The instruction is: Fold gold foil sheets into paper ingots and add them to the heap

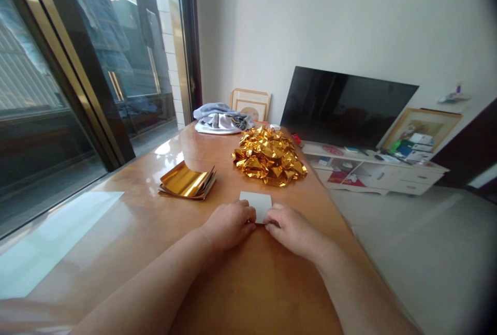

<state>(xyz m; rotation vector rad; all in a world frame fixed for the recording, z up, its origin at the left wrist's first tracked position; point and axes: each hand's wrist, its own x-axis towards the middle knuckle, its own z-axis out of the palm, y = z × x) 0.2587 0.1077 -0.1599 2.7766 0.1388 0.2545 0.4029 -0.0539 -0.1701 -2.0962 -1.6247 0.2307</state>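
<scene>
A small sheet of foil paper (257,204) lies on the table with its pale, whitish side up. My left hand (233,221) pinches its near left corner, thumb and fingers closed. At the near right corner my right hand (285,226) grips the same sheet with curled fingers. The near edge between the hands looks slightly raised. To the left sits a stack of shiny gold foil sheets (185,180), the top ones curling up. Beyond the hands rises a heap of folded gold foil pieces (269,156).
The glossy wooden table (252,293) ends on the right above a tiled floor. Bundled grey cloth (221,118) and picture frames (250,103) are at its far end. A television (345,107) stands on a white cabinet (382,174). Sliding glass doors (77,66) run along the left.
</scene>
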